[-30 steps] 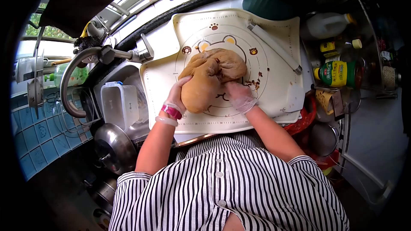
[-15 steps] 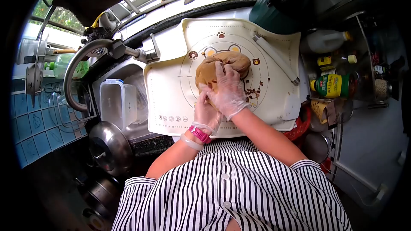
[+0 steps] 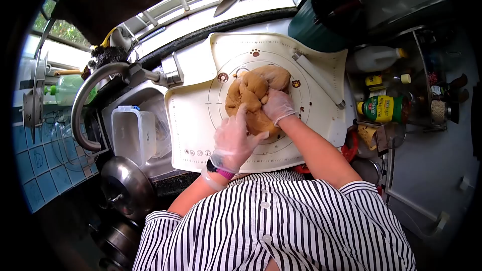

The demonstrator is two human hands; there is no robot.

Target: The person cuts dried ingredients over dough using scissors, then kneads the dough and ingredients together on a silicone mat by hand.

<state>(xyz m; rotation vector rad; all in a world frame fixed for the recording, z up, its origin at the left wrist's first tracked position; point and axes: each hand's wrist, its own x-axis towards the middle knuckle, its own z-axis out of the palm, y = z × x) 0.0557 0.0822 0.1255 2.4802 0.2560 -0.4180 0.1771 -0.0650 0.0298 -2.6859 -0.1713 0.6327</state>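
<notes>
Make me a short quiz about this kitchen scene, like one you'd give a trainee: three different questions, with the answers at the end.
1. True or false: the mat under the dough is plain, with nothing printed on it.
2. Where does the white rod lie? A) in the sink B) on the mat, to the right of the dough C) on the windowsill
3. Fill in the blank: the left hand and the right hand both wear clear ____.

Key:
1. False; it shows paw prints and rings.
2. B.
3. Gloves.
</notes>
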